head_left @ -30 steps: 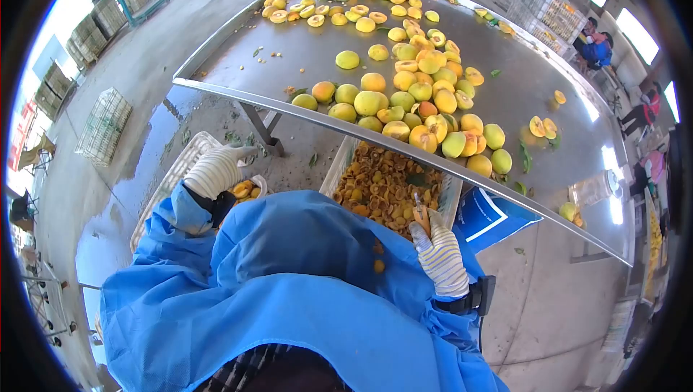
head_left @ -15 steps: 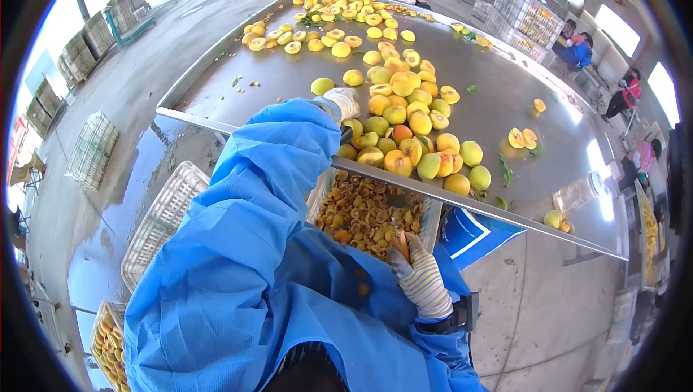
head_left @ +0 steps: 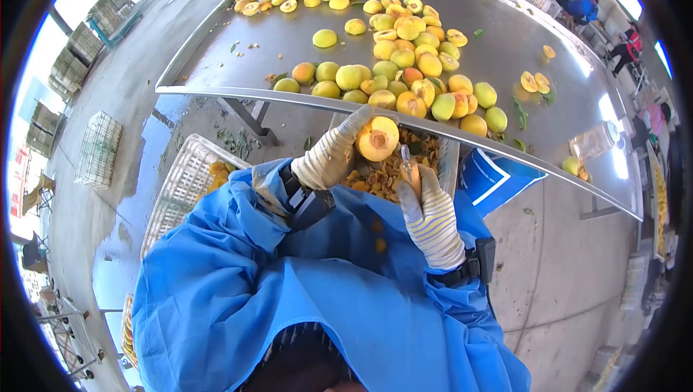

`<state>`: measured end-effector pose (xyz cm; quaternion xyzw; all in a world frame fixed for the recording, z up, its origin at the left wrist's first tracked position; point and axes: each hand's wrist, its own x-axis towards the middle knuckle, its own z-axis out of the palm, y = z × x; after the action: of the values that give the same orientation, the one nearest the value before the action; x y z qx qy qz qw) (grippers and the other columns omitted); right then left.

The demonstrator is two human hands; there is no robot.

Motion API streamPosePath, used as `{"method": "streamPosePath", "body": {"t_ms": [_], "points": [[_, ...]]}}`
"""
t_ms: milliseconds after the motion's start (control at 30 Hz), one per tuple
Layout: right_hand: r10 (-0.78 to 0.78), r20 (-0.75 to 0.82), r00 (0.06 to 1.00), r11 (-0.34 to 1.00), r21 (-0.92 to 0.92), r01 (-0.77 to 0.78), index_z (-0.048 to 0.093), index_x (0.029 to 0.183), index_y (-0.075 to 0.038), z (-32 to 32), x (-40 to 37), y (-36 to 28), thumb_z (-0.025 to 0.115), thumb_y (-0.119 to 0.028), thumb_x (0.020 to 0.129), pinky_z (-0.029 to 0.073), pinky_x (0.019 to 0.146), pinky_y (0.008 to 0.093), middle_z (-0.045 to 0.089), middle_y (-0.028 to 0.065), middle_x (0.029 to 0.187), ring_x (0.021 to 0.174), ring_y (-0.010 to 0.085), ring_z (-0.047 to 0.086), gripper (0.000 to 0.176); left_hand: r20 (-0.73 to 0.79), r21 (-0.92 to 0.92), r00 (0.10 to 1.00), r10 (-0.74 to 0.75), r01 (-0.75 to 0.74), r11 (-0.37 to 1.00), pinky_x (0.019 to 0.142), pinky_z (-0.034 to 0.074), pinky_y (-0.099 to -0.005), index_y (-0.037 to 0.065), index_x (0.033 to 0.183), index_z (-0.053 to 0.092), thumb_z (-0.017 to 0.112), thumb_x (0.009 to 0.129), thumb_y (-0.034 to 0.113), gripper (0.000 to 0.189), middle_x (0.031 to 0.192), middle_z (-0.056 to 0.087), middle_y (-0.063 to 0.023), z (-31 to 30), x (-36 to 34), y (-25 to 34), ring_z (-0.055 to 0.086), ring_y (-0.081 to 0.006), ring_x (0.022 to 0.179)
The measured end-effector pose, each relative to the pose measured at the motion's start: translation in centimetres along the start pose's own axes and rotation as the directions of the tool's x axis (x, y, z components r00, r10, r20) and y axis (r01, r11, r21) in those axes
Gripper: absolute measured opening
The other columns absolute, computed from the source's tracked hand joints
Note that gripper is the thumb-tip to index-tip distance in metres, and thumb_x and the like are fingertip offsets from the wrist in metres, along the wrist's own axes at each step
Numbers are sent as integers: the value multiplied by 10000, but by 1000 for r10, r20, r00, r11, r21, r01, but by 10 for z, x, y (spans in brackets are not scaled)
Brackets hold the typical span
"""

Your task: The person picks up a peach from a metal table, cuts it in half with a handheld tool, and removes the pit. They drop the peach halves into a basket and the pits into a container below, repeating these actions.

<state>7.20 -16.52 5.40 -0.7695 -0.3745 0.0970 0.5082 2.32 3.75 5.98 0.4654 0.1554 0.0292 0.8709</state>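
Observation:
My left hand (head_left: 328,154), in a striped glove, holds a halved peach (head_left: 377,138) with its cut face up, just in front of the metal table's near edge. My right hand (head_left: 433,222), gloved as well, grips the handle of a small pitting tool (head_left: 408,168). The tool's metal end points up, close beside the peach. Below both hands is a crate of brown and orange pits and scraps (head_left: 372,181). Whole and halved peaches (head_left: 408,29) are heaped on the table, several along its near edge.
The metal table (head_left: 289,38) has a raised rim. A white crate (head_left: 173,190) stands at the left, a blue bag (head_left: 491,179) at the right. On the table's right lies a clear plastic container (head_left: 593,139). Other people sit at the far right; stacked crates stand at the back.
My left hand has come back from the table's fruit to the front of its edge, now with a halved peach. My right hand has raised the tool toward it. The view has tilted down.

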Motion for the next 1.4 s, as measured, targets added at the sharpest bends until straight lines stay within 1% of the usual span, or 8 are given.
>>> {"method": "streamPosePath", "body": {"t_ms": [367, 567, 767, 867, 967, 1100, 1333, 1400], "points": [[-200, -79, 977, 916, -368, 157, 506, 1001, -44, 10, -14, 4, 609, -251, 928, 484, 526, 487, 625, 200, 711, 621, 408, 622, 242, 21, -1, 997, 80, -80, 997, 702, 546, -321, 99, 1268, 557, 531, 920, 586, 599, 1055, 650, -38, 10, -17, -35, 645, -154, 928], [9, 41, 999, 897, -442, 10, 461, 998, -29, 17, -16, 3, 603, -253, 928, 471, 541, 514, 603, 238, 710, 661, 454, 609, 274, 2, -2, 991, 132, -132, 991, 722, 544, -296, 75, 1251, 577, 533, 932, 543, 568, 1038, 652, -52, 10, -11, -45, 641, -151, 919], [-92, 13, 996, 960, -265, 92, 473, 1097, -14, 37, -21, 30, 587, -259, 942, 466, 469, 441, 599, 165, 685, 540, 352, 606, 312, -70, 65, 919, 387, -383, 921, 831, 504, -284, 37, 1216, 589, 529, 937, 549, 586, 1023, 649, -76, 18, -10, -61, 615, -158, 917], [314, 413, 855, 750, 444, -490, 504, 1023, -37, 17, -16, 0, 594, -266, 950, 462, 511, 395, 575, 126, 691, 535, 285, 558, 257, -4, 205, 877, 480, -469, 859, 894, 479, -291, 35, 1251, 564, 510, 941, 571, 621, 1076, 642, -98, 21, -11, -60, 599, -167, 976], [204, 308, 929, 836, 440, -329, 515, 1044, -51, 13, -13, 9, 601, -274, 950, 459, 558, 360, 555, 92, 733, 573, 230, 523, 256, 77, 144, 923, 378, -385, 912, 952, 462, -307, 26, 1276, 541, 517, 953, 527, 597, 1146, 632, -136, 15, -5, -55, 598, -190, 1041], [-12, 103, 995, 986, -166, 29, 515, 1070, -42, 23, -15, 34, 597, -304, 950, 476, 591, 384, 547, 100, 695, 618, 238, 583, 299, 109, -3, 965, 238, -239, 971, 892, 503, -312, 3, 1208, 589, 569, 944, 476, 541, 1099, 664, -159, 13, -5, -47, 639, -204, 966], [413, 570, 710, 570, 446, -690, 515, 1040, -21, 8, -14, -2, 582, -243, 932, 477, 563, 459, 603, 200, 729, 616, 397, 598, 256, -28, 102, 927, 374, -370, 924, 743, 543, -288, -11, 1092, 655, 622, 931, 430, 471, 947, 693, -136, 17, 2, -67, 664, -177, 820], [62, 167, 984, 986, 141, -86, 527, 1044, -55, 34, -20, 41, 591, -284, 941, 441, 456, 373, 565, 107, 686, 512, 260, 563, 259, -18, 198, 944, 329, -319, 927, 739, 545, -290, -13, 1086, 655, 630, 930, 412, 453, 936, 692, -132, 14, 7, -65, 668, -183, 820]]}}
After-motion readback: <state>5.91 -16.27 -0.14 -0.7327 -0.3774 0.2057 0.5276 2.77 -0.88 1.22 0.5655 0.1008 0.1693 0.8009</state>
